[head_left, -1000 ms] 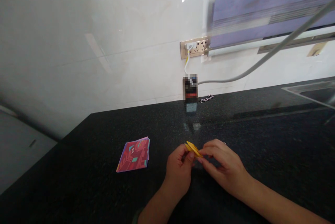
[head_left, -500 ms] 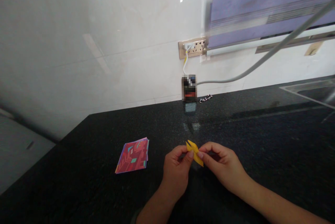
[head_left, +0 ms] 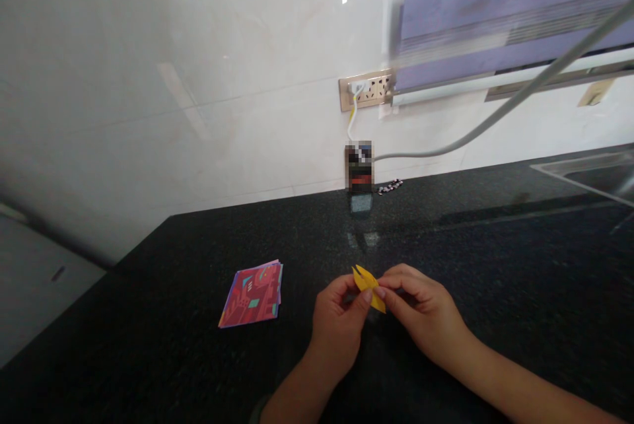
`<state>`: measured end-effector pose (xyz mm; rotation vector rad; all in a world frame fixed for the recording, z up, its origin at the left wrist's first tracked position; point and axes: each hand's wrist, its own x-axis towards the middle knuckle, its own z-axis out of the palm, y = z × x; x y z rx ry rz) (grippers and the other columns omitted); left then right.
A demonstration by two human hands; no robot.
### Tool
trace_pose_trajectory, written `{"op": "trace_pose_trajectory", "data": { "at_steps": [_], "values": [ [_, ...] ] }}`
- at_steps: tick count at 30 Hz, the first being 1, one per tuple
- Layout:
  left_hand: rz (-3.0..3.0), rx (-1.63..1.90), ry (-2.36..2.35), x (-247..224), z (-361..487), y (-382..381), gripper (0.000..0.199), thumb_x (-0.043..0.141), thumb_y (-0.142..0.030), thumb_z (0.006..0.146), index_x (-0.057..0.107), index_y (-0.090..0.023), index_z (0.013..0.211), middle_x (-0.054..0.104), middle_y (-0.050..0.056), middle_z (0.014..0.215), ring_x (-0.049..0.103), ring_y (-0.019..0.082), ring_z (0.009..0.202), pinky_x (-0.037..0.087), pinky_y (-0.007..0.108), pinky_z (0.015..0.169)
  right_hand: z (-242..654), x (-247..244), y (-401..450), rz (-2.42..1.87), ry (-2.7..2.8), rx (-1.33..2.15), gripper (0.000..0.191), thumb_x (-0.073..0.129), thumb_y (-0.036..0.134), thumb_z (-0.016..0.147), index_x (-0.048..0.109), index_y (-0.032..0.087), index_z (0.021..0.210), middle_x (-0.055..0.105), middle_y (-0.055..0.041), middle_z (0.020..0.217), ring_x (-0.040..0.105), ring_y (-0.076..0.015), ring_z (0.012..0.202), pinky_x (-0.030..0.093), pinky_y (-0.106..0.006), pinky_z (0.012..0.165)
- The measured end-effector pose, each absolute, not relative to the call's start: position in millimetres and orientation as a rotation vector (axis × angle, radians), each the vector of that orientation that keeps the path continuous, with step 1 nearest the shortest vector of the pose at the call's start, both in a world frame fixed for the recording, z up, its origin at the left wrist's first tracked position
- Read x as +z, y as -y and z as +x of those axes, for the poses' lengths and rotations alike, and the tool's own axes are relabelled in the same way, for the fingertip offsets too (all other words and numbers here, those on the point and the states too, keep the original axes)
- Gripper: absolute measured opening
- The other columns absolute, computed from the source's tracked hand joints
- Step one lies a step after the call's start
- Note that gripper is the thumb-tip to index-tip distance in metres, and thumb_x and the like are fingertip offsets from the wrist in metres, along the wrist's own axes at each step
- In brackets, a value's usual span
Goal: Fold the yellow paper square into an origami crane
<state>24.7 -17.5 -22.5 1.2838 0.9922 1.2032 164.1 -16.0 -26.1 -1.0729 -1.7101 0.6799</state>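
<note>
A small folded piece of yellow paper (head_left: 367, 281) is pinched between both hands above the dark countertop. Its upper end splits into two points, and its lower end narrows to a tip. My left hand (head_left: 341, 318) grips it from the left with thumb and fingers. From the right, my right hand (head_left: 426, 310) pinches the same paper, its thumb close to the left thumb. Left of the hands lies a stack of patterned paper sheets (head_left: 251, 295), with a red printed sheet on top.
The black speckled countertop (head_left: 163, 292) meets a pale wall. Against the wall stands a blurred-out device (head_left: 360, 166) with cables, below a socket panel (head_left: 366, 89). Beside it lies a beaded strand (head_left: 390, 187). A sink edge (head_left: 579, 179) shows at right.
My left thumb has shifted slightly right along the yellow paper, closer to the right thumb. Both hands still hold the paper in nearly the same place.
</note>
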Motion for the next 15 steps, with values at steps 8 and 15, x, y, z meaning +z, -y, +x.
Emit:
{"op": "trace_pose_trajectory", "data": {
  "at_steps": [8,15],
  "values": [
    [1.322,1.152,-1.121,-26.6,21.3,17.4,0.013,0.056,-0.022,0.073,0.066,-0.015,0.078,0.063,0.003,0.068,0.055,0.014,0.062,0.043,0.024,0.059,164.4,-26.0,17.1,-1.092,1.744,0.717,0.013,0.053,0.022,0.076,0.062,0.017,0.069,0.055,-0.0015,0.063,0.052,-0.0123,0.057,0.043,-0.024,0.052],
    [1.396,1.130,-1.021,-25.6,20.2,16.8,0.024,0.055,-0.021,0.074,0.061,-0.016,0.096,0.063,0.005,0.085,0.056,0.016,0.076,0.044,0.025,0.066,162.0,-25.7,15.6,-1.134,1.460,1.265,0.017,0.056,0.032,0.075,0.060,0.016,0.073,0.054,0.0024,0.055,0.047,-0.0078,0.045,0.038,-0.019,0.044]
  ]
}}
